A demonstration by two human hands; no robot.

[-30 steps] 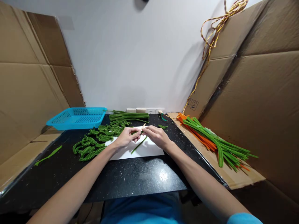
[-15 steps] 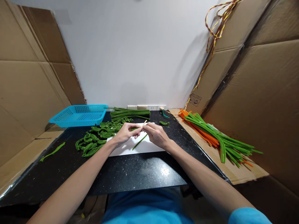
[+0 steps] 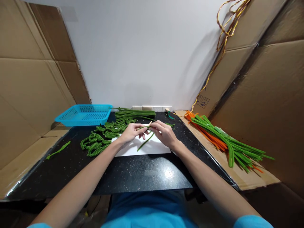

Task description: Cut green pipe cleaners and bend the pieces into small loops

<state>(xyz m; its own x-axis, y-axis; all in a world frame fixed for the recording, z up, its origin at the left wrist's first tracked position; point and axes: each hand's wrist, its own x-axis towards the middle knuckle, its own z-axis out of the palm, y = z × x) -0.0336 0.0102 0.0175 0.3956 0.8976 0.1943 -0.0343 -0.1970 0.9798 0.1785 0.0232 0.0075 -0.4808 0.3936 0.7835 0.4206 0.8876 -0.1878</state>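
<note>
Over a white sheet [image 3: 156, 149], my left hand [image 3: 131, 133] pinches a green pipe cleaner [image 3: 143, 127] between thumb and fingers. A straight green length [image 3: 144, 144] slants down toward the sheet below; whether it joins the pinched part is hidden by the fingers. My right hand [image 3: 165, 133] is closed at the other end of the pipe cleaner, fingertips close to the left ones. A thin pale wooden stick [image 3: 150, 122] pokes up from between its fingertips. To the left of my left hand lies a pile of looped green pipe cleaners [image 3: 96, 144].
A bundle of straight green pipe cleaners [image 3: 135, 114] lies by the wall. The blue basket [image 3: 83, 122] stands back left. On cardboard at right are bright green stems [image 3: 228, 139] and orange stems [image 3: 213, 141]. A green strip [image 3: 58, 150] lies on the black tabletop [image 3: 140, 174].
My hands have drawn slightly apart, baring green between them. The stick now shows less above the right fingertips. The whole view has shifted a little, with things sitting further right.
</note>
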